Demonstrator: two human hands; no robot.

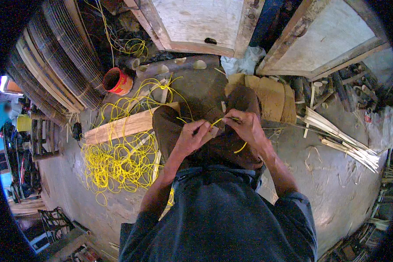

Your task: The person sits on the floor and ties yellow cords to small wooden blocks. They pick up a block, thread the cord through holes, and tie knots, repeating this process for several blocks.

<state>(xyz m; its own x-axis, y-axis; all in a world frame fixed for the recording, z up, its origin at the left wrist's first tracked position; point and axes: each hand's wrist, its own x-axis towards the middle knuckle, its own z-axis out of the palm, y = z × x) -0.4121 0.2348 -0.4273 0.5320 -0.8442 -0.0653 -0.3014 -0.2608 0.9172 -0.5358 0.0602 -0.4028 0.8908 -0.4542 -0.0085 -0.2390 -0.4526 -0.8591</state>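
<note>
Both my hands meet above my lap, pinching a thin yellow cord [216, 122] that spans the short gap between them. My left hand [195, 133] is closed on the cord, and a loose end sticks up past its fingers. My right hand [243, 124] grips it a little further right; another tail [240, 148] hangs below that hand. A small pale flat piece [214, 131] shows by my left fingertips; whether I hold it I cannot tell. To my left a large tangle of yellow cord [113, 168] lies on the floor and over a wooden plank [120, 126].
A red tin [118, 81] stands beyond the tangle, near rolled slatted blinds [61, 56]. Ahead lies a log with cut notches [179, 65], below framed white panels [198, 22]. Flattened cardboard [270, 98] lies past my right knee; pale split strips [340, 139] rest at right.
</note>
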